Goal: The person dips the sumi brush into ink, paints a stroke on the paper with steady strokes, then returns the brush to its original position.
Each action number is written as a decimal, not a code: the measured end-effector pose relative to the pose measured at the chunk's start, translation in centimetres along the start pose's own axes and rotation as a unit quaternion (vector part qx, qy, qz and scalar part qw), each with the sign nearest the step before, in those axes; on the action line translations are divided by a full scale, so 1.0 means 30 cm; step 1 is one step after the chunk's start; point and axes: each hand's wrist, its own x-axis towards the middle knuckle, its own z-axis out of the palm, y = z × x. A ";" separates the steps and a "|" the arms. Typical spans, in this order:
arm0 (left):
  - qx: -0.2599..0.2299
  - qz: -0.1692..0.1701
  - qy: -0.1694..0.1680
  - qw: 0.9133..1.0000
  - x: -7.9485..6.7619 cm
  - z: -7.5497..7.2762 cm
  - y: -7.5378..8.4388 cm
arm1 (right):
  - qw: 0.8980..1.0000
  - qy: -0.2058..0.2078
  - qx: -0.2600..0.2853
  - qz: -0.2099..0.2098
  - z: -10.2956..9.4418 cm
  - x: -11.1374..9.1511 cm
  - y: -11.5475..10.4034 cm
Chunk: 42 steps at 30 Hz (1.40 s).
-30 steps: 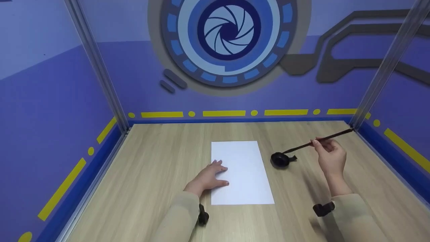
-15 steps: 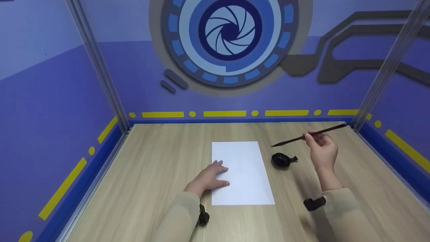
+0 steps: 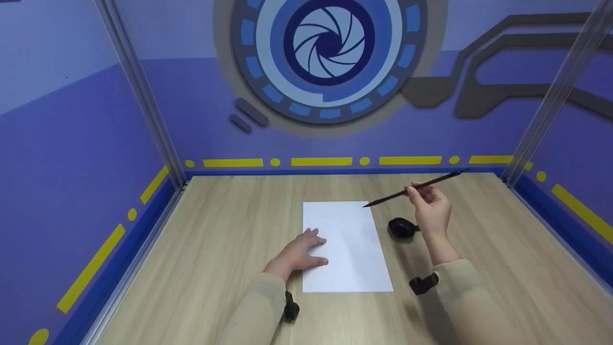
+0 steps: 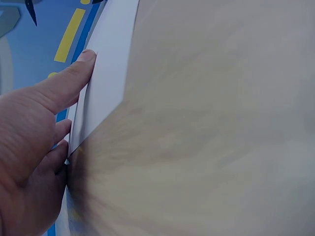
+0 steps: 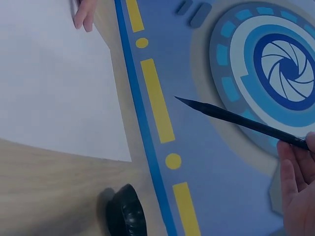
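A white sheet of paper (image 3: 349,258) lies on the table, its left side under my left hand (image 3: 298,253). The fingers and thumb of that hand are spread and rest on the sheet; the left wrist view shows the thumb (image 4: 74,78) along the paper (image 4: 110,64). My right hand (image 3: 432,213) pinches a dark ink brush (image 3: 397,195) by its shaft, slanted, with the pointed tip over the paper's far right corner. In the right wrist view the brush (image 5: 236,118) is clear of the sheet. Right of the paper sits a small black bowl (image 3: 401,229) with a short handle, partly behind the right wrist.
The wooden table (image 3: 230,220) is bounded by a printed blue back wall (image 3: 191,110) and side walls. Metal posts (image 3: 143,96) stand at the back corners. Small black cameras (image 3: 424,283) are worn at both wrists.
My right hand has lifted the brush out of the black bowl and carried it left, to over the paper's far right corner. My left hand has stayed in place on the sheet.
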 end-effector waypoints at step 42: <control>0.003 0.005 0.006 1.000 0.009 0.006 -0.006 | 0.998 -0.067 -0.022 0.004 0.297 -0.111 0.145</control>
